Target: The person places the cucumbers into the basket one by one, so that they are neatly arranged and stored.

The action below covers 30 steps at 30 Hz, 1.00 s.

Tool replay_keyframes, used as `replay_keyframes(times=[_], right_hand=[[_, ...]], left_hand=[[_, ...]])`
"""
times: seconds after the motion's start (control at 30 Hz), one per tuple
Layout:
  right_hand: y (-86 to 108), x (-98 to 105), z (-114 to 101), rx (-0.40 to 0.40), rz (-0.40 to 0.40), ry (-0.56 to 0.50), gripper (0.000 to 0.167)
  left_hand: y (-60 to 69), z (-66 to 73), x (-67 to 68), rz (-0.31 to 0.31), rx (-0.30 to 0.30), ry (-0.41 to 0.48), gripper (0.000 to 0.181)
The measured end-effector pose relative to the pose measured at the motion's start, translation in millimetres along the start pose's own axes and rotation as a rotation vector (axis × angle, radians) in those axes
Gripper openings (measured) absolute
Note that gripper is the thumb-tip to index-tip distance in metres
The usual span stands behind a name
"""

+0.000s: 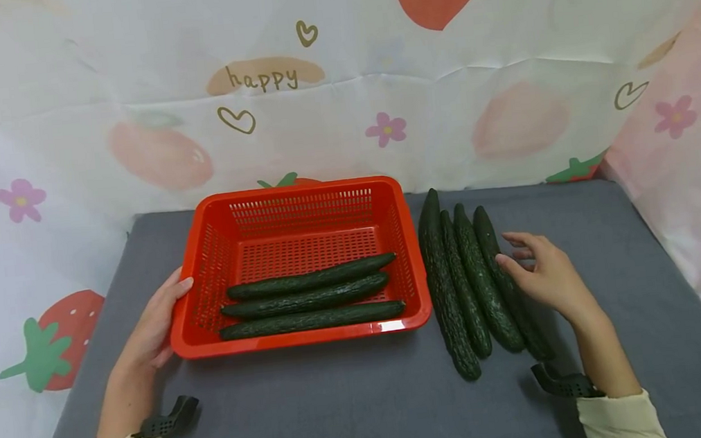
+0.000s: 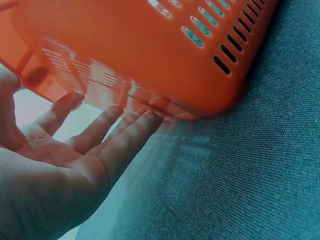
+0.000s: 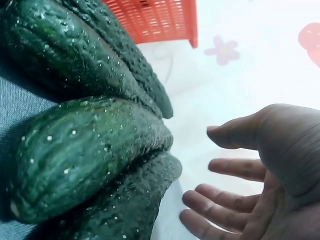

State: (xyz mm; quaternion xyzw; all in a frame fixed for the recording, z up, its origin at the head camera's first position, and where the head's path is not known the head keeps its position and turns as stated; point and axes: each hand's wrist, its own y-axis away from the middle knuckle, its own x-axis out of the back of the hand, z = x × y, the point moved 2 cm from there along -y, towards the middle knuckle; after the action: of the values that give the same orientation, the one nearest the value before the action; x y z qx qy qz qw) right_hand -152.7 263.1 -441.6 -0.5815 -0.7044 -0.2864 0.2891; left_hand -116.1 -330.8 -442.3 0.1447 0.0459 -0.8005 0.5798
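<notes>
We record the right hand [image 1: 542, 268] with its fingers parted and loosely bent, thumb well away from them, holding nothing. It hangs beside the rightmost cucumber [image 1: 509, 288], the thumb tip nearest to that cucumber's far half; the right wrist view shows a gap between the fingertips and the green skins, though we cannot tell the hand's exact height. The rightmost cucumber is the outer one of four loose cucumbers [image 1: 484, 280] lying side by side on the grey cloth [image 1: 317, 410], their length running away from us, just right of the red basket [image 1: 301, 340]. We note the left hand [image 1: 156, 323] gripping the red basket at its left side: thumb over the rim, fingers spread slightly and fairly straight against the outer wall. Inside, well apart from both hands, three cucumbers [image 1: 307, 297] lie crosswise, roughly parallel, in the near half of the basket floor.
</notes>
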Motion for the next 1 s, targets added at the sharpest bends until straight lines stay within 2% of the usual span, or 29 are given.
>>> replay_keyframes(times=[0.23, 0.67, 1.0], right_hand=[[-4.7, -8.8, 7.4, -0.040, -0.131, 0.076, 0.066], [-5.8, -15.8, 14.1, -0.135, -0.181, 0.091, 0.067], [-4.1, -12.4, 14.1, -0.205, -0.195, 0.100, 0.068]], left_hand=[[1.3, 1.4, 0.6, 0.043, 0.031, -0.018, 0.041], [-0.6, -0.1, -2.0, 0.011, 0.024, -0.015, 0.042], [-0.3, 0.6, -1.9, 0.038, 0.037, -0.012, 0.039]])
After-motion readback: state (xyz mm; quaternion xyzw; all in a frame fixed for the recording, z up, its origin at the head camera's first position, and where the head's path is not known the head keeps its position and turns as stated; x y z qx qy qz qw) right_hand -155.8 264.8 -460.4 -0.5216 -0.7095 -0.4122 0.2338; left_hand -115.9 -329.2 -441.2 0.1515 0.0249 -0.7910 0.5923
